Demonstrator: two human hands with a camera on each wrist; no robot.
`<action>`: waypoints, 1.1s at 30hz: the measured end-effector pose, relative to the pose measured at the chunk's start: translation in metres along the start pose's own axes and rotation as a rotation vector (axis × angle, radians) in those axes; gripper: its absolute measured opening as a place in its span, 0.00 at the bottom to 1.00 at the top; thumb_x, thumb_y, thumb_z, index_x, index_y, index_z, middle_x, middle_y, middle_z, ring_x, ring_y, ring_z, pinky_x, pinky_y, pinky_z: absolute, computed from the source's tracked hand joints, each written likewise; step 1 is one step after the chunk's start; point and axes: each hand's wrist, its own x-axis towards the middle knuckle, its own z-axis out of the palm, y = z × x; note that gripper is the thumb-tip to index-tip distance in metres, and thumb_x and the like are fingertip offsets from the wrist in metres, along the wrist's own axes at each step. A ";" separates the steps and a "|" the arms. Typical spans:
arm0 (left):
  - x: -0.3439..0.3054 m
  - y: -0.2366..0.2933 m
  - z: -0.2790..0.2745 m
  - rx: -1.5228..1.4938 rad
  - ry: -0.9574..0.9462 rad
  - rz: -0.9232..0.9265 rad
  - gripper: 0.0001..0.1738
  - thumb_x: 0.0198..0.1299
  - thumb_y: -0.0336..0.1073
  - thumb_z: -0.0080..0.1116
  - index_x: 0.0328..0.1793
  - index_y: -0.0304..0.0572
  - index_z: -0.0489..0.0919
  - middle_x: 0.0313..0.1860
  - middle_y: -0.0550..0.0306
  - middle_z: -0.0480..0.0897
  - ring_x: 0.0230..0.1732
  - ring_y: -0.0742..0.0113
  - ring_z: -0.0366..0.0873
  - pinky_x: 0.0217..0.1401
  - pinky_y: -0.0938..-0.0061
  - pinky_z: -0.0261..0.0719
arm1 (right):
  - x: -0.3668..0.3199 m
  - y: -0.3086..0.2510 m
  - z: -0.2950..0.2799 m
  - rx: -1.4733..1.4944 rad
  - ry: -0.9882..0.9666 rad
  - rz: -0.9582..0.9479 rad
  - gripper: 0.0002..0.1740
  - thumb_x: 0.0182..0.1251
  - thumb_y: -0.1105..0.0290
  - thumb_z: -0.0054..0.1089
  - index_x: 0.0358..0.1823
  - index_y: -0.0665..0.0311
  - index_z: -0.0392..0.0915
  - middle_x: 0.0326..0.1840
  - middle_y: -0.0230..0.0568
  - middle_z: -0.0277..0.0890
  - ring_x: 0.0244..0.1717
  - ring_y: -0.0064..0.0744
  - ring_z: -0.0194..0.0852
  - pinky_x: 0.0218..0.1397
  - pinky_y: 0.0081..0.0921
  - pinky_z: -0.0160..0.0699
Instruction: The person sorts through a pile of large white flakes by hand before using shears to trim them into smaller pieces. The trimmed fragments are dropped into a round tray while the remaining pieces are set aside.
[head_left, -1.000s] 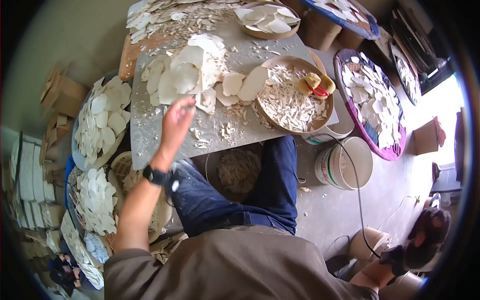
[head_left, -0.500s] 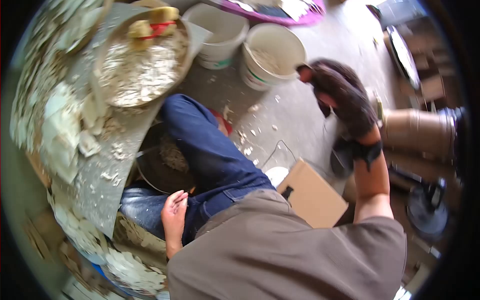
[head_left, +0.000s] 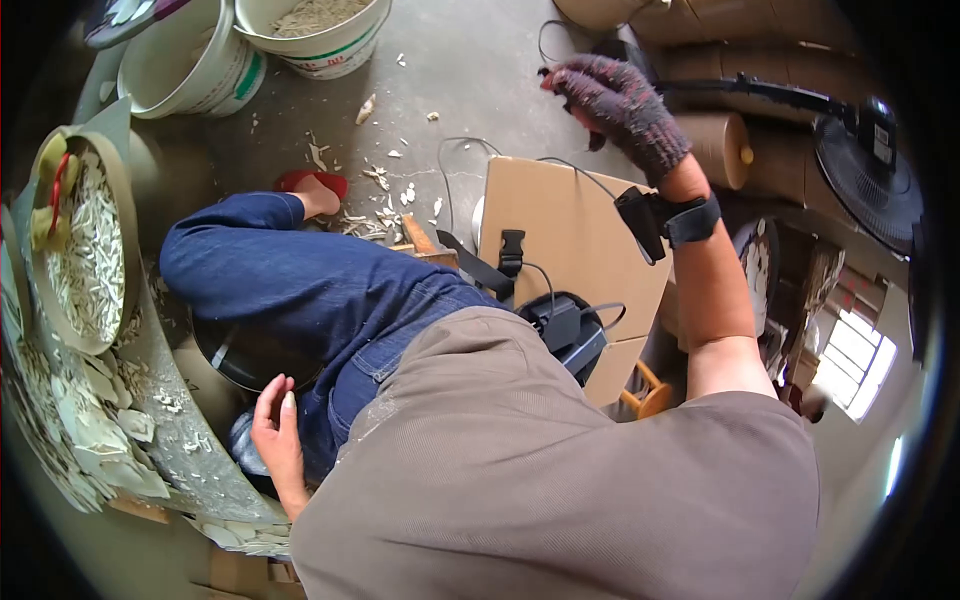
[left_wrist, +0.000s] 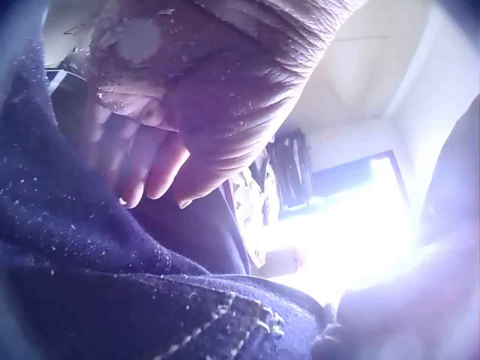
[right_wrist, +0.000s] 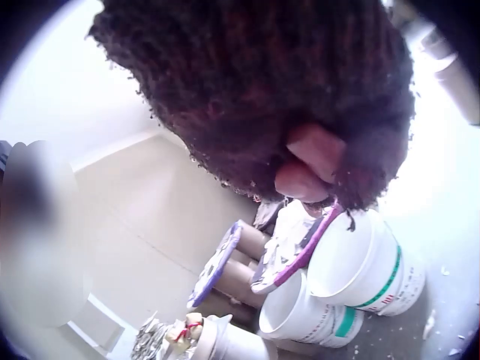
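Note:
My bare left hand (head_left: 279,440) hangs beside the jeans (head_left: 300,260), its fingers loosely bent and nothing held. In the left wrist view, pale dust and flecks stick to its palm, close over the denim. My right hand (head_left: 622,112) wears a dark, worn knitted glove (head_left: 640,125) and is raised above the floor at the upper right. Its fingers bend loosely with nothing visible in them; bare fingertips (right_wrist: 304,172) poke out of the glove in the right wrist view. A strapped wrist camera (head_left: 640,222) sits below that glove.
A cardboard box (head_left: 570,215) with a black device (head_left: 565,335) and cables stands beside the hip. White buckets (head_left: 190,60) are at the upper left. A round tray of white slivers (head_left: 90,250) rests on the grey tabletop (head_left: 190,430). A fan (head_left: 870,170) stands right.
The view and body have turned right, away from the tabletop. My left hand has left the white flakes and dropped beside the thigh; my gloved right hand has come up from the lower right.

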 end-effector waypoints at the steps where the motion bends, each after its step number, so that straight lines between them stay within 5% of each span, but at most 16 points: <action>1: 0.003 0.008 0.002 0.021 -0.007 0.015 0.17 0.64 0.25 0.50 0.59 0.31 0.74 0.52 0.50 0.80 0.54 0.68 0.77 0.62 0.76 0.70 | -0.001 0.018 0.003 -0.027 -0.011 0.067 0.13 0.67 0.60 0.55 0.43 0.60 0.82 0.21 0.25 0.68 0.18 0.12 0.64 0.18 0.15 0.68; 6: 0.009 0.021 0.005 0.061 -0.041 0.057 0.18 0.64 0.24 0.50 0.60 0.32 0.74 0.53 0.51 0.80 0.55 0.68 0.76 0.62 0.76 0.70 | -0.014 0.079 0.034 -0.118 -0.280 0.270 0.17 0.64 0.57 0.57 0.44 0.61 0.81 0.24 0.30 0.75 0.26 0.20 0.72 0.28 0.24 0.75; 8: 0.007 0.019 0.008 0.054 -0.054 0.038 0.18 0.64 0.24 0.50 0.60 0.33 0.74 0.53 0.51 0.80 0.55 0.68 0.76 0.62 0.76 0.70 | -0.019 0.105 0.047 -0.161 -0.344 0.192 0.15 0.62 0.60 0.57 0.41 0.63 0.81 0.23 0.37 0.77 0.26 0.25 0.74 0.31 0.28 0.75; 9: 0.006 0.018 0.009 0.052 -0.063 0.027 0.18 0.64 0.24 0.50 0.60 0.33 0.74 0.53 0.51 0.80 0.55 0.68 0.76 0.62 0.76 0.70 | -0.023 0.105 0.049 -0.293 -0.395 0.139 0.13 0.58 0.62 0.56 0.39 0.62 0.81 0.27 0.44 0.79 0.29 0.35 0.78 0.37 0.34 0.76; 12: 0.001 0.020 0.015 0.033 -0.099 -0.013 0.17 0.64 0.24 0.50 0.59 0.33 0.74 0.53 0.51 0.80 0.55 0.68 0.76 0.62 0.76 0.70 | -0.035 0.125 0.059 -0.670 -0.447 -0.057 0.13 0.55 0.63 0.56 0.38 0.60 0.82 0.32 0.47 0.80 0.35 0.44 0.79 0.41 0.36 0.75; 13: 0.001 0.022 0.016 0.060 -0.111 -0.022 0.17 0.64 0.24 0.50 0.59 0.33 0.74 0.53 0.51 0.80 0.56 0.68 0.76 0.62 0.76 0.69 | -0.038 0.124 0.058 -0.672 -0.519 0.006 0.14 0.56 0.63 0.59 0.42 0.60 0.81 0.38 0.48 0.79 0.41 0.49 0.78 0.45 0.37 0.75; 20: 0.015 0.029 0.014 0.176 -0.255 -0.075 0.18 0.64 0.25 0.51 0.60 0.32 0.74 0.54 0.50 0.79 0.56 0.67 0.76 0.63 0.74 0.69 | -0.082 0.157 0.050 -0.645 -0.752 0.066 0.14 0.49 0.62 0.63 0.37 0.58 0.83 0.35 0.46 0.81 0.38 0.48 0.79 0.41 0.37 0.76; 21: 0.019 0.030 0.013 0.188 -0.269 -0.086 0.18 0.64 0.25 0.51 0.60 0.32 0.74 0.54 0.50 0.79 0.56 0.67 0.75 0.63 0.74 0.69 | -0.086 0.153 0.052 -0.765 -0.795 0.194 0.15 0.47 0.59 0.64 0.36 0.58 0.83 0.34 0.45 0.81 0.38 0.48 0.79 0.41 0.37 0.76; 27: 0.042 0.049 0.013 0.329 -0.289 -0.020 0.14 0.62 0.27 0.54 0.53 0.30 0.77 0.47 0.55 0.80 0.50 0.69 0.75 0.59 0.75 0.69 | -0.105 0.192 0.052 -0.685 -0.753 0.382 0.17 0.47 0.57 0.65 0.37 0.57 0.84 0.34 0.44 0.82 0.36 0.45 0.81 0.40 0.37 0.77; 32: 0.041 0.051 0.015 0.354 -0.264 -0.010 0.14 0.61 0.27 0.55 0.53 0.31 0.77 0.48 0.54 0.80 0.51 0.68 0.76 0.58 0.75 0.70 | -0.097 0.169 0.055 -0.515 -0.787 0.506 0.19 0.48 0.54 0.65 0.39 0.57 0.84 0.34 0.43 0.83 0.36 0.40 0.82 0.39 0.35 0.77; 33: 0.037 0.049 0.016 0.335 -0.239 -0.002 0.15 0.60 0.27 0.56 0.54 0.32 0.77 0.48 0.53 0.81 0.51 0.67 0.76 0.58 0.74 0.71 | -0.095 0.170 0.054 -0.564 -0.766 0.414 0.19 0.50 0.55 0.64 0.39 0.58 0.84 0.34 0.44 0.82 0.36 0.41 0.81 0.39 0.36 0.77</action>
